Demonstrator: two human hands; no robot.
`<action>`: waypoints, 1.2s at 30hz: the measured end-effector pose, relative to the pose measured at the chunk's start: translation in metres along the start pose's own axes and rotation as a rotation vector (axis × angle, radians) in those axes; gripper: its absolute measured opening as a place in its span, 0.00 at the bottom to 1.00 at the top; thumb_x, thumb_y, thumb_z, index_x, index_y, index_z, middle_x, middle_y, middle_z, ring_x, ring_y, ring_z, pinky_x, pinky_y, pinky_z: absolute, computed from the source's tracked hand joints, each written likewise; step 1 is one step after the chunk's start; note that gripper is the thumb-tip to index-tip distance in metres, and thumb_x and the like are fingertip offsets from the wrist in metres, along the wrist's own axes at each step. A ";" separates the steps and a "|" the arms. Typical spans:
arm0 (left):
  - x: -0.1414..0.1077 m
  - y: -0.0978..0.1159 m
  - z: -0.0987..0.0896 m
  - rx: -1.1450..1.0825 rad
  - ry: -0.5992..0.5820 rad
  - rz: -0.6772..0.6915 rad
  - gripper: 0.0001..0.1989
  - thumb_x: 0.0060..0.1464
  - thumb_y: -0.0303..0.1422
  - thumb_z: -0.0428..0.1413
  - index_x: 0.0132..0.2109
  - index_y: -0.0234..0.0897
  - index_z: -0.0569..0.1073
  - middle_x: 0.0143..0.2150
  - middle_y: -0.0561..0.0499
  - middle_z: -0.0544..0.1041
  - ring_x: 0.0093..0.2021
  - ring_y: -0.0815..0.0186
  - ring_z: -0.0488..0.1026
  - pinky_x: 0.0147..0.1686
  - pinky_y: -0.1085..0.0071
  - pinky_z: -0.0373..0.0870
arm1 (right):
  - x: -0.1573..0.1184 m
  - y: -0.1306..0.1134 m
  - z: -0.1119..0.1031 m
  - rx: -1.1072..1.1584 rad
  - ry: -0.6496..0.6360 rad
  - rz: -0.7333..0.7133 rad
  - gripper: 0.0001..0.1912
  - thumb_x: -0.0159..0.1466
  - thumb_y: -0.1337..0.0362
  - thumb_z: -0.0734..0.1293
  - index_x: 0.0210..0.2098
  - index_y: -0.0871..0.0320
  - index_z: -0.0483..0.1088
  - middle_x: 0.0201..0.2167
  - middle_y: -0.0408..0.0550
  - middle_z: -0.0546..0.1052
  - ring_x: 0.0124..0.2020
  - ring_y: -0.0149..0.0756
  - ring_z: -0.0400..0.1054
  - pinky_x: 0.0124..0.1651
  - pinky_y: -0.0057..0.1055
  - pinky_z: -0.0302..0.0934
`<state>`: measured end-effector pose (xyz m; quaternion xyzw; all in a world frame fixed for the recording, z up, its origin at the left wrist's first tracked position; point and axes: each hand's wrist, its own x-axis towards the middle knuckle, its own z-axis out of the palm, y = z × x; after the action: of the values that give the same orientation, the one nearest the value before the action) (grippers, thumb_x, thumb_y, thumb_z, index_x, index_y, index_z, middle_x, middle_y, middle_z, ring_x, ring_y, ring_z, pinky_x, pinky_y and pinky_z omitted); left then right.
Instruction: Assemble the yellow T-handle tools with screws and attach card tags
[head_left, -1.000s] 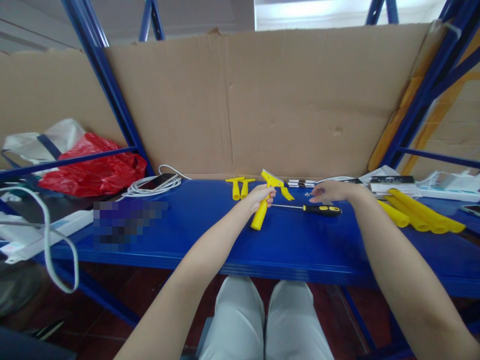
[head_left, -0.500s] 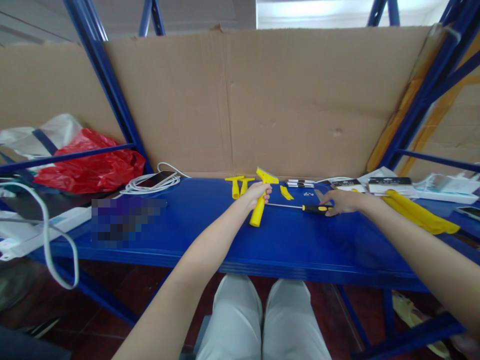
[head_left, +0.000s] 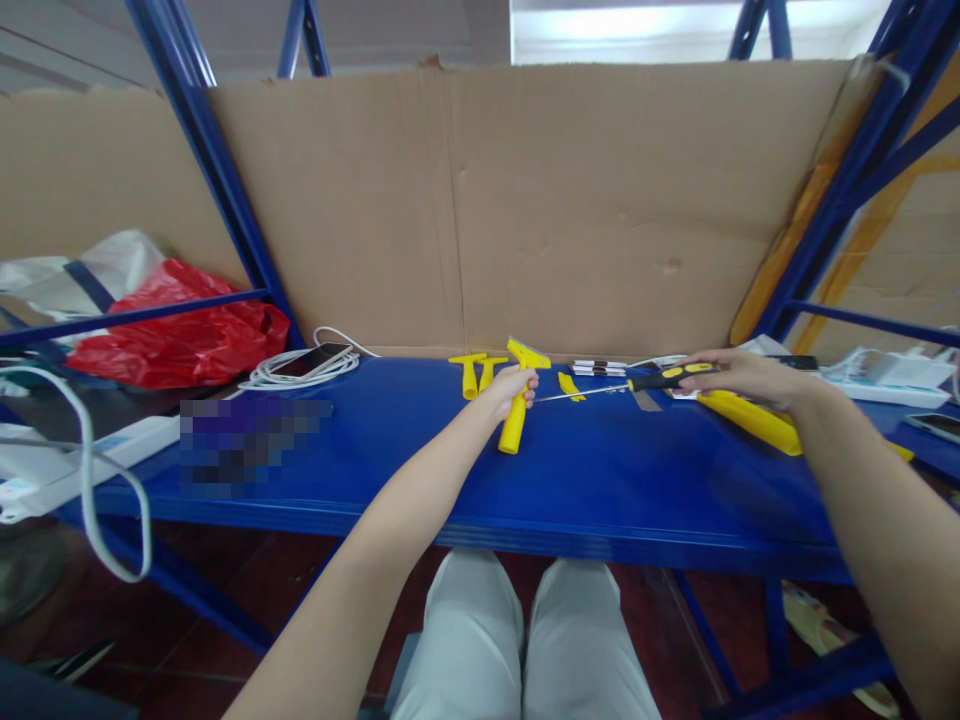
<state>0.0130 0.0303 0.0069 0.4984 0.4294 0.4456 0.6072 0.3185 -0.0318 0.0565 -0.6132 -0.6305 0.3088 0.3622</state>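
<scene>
My left hand is wrapped round the yellow handle of a scraper, its wide head pointing up and away from me. My right hand grips the black and yellow handle of a screwdriver. The screwdriver's long shaft points left, raised over the table, with its tip close to my left hand. Behind the shaft lies a small yellow plastic piece. A flat grey blade lies under the screwdriver. Two more yellow scrapers rest at the back, left of my left hand.
Small black-and-white packs lie by the cardboard wall. Yellow handle parts lie under my right forearm. A coiled white cable, a red plastic bag and a power strip are on the left. The blue table's front edge is above my knees.
My right hand has lifted the screwdriver off the table and moved right and farther back with it. My left hand still holds the scraper in nearly the same spot.
</scene>
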 end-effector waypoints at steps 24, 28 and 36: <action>0.002 0.000 -0.004 0.128 0.084 -0.113 0.11 0.51 0.19 0.49 0.28 0.38 0.58 0.15 0.62 0.58 0.12 0.78 0.53 0.15 0.80 0.50 | 0.018 -0.007 0.049 0.841 0.765 0.159 0.08 0.66 0.62 0.57 0.30 0.56 0.58 0.11 0.36 0.59 0.14 0.28 0.60 0.21 0.22 0.57; 0.001 0.000 -0.004 0.141 0.080 -0.116 0.11 0.51 0.18 0.48 0.28 0.38 0.58 0.14 0.62 0.59 0.12 0.78 0.54 0.15 0.80 0.51 | 0.013 -0.013 0.050 0.916 0.739 0.155 0.12 0.68 0.61 0.54 0.29 0.57 0.59 0.11 0.36 0.57 0.15 0.29 0.63 0.23 0.21 0.60; 0.001 0.000 -0.004 0.149 0.070 -0.116 0.12 0.54 0.18 0.46 0.27 0.38 0.58 0.14 0.62 0.59 0.11 0.78 0.54 0.15 0.78 0.50 | 0.016 -0.016 0.052 1.006 0.835 0.149 0.12 0.68 0.60 0.53 0.29 0.57 0.57 0.12 0.34 0.58 0.11 0.28 0.60 0.18 0.23 0.63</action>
<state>0.0096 0.0322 0.0063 0.5007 0.5103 0.3937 0.5778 0.2668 -0.0140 0.0425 -0.4793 -0.1714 0.3265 0.7964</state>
